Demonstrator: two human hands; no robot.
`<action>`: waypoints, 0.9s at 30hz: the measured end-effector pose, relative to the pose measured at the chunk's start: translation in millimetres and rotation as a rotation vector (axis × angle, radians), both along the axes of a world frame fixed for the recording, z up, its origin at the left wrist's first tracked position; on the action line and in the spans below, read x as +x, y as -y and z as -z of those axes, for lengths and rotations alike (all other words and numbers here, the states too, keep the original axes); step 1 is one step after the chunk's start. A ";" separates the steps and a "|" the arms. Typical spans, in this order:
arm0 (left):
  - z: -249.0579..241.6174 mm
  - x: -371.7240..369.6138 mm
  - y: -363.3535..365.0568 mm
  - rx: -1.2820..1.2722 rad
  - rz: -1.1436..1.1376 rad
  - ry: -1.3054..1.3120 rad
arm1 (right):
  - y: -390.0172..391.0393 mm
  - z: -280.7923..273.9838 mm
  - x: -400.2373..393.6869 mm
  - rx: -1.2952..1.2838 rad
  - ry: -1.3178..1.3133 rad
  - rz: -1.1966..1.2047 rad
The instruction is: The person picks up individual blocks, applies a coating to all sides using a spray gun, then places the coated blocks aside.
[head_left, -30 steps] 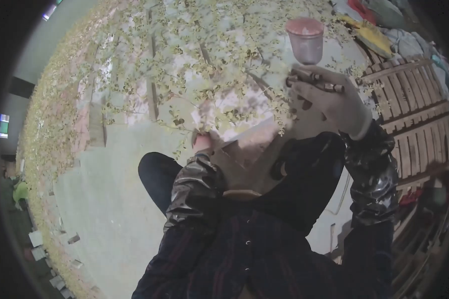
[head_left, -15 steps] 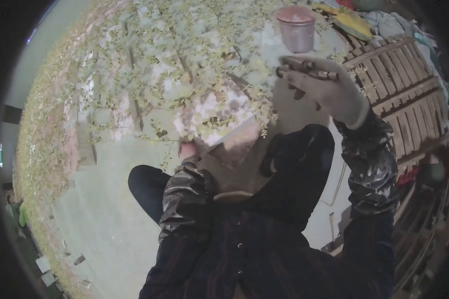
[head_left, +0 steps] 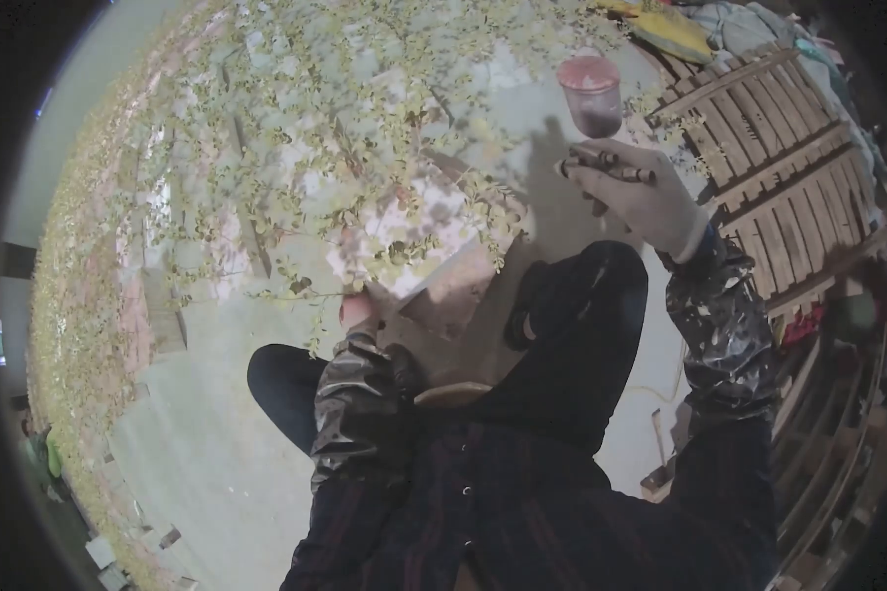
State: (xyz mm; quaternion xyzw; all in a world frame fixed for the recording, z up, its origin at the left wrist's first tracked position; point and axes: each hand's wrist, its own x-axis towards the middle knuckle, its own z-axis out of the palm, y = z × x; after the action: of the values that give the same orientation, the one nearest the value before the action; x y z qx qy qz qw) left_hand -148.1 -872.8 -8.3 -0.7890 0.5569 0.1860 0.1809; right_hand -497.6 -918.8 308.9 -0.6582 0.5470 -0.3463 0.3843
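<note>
My right hand (head_left: 636, 192), in a pale glove, is closed around a small dark tool with brass-coloured parts (head_left: 623, 169). Just beyond it stands a bucket (head_left: 598, 110) with a reddish top. My left hand (head_left: 359, 313) is low at the centre-left, partly hidden by its shiny dark sleeve and leaves; its fingers cannot be made out. Beside the left hand lies a tilted flat board or box (head_left: 453, 295), with a whitish, speckled surface (head_left: 404, 231) behind it, partly covered by leafy stems (head_left: 414, 246).
Leafy vines (head_left: 306, 98) spread over the far and left areas. Slatted wooden pallets (head_left: 784, 167) lie at the right, with yellow cloth (head_left: 675, 34) behind them. My bent legs (head_left: 581, 325) frame the near floor. Wood pieces (head_left: 660, 478) lie at the lower right.
The camera view has shifted slightly. My right hand, still holding the tool, appears a little lower, and the bucket also appears lower and closer to it. My left hand has barely moved.
</note>
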 end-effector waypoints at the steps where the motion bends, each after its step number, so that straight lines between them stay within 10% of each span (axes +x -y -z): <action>1: -1.3 0.9 -0.5 -0.031 0.026 -0.010 | 0.1 -2.4 -0.5 0.004 -0.002 -0.004; 6: -43.6 -11.0 1.9 -0.037 -0.255 -0.215 | -3.4 2.2 -5.9 -0.080 -0.033 0.090; 18: -4.0 -0.3 4.8 0.062 0.017 -0.065 | -45.4 -41.4 7.4 -0.087 -0.006 -0.199; 27: -15.9 -17.1 17.1 0.267 0.062 0.123 | -44.0 -55.1 31.6 -0.069 -0.461 -0.440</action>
State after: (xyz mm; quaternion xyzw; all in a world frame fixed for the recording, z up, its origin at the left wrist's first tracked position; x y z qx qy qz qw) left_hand -165.2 -889.9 7.6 -0.7502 0.5392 0.2040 0.3238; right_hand -465.9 -874.7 364.0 -0.8344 0.4521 -0.1151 0.2935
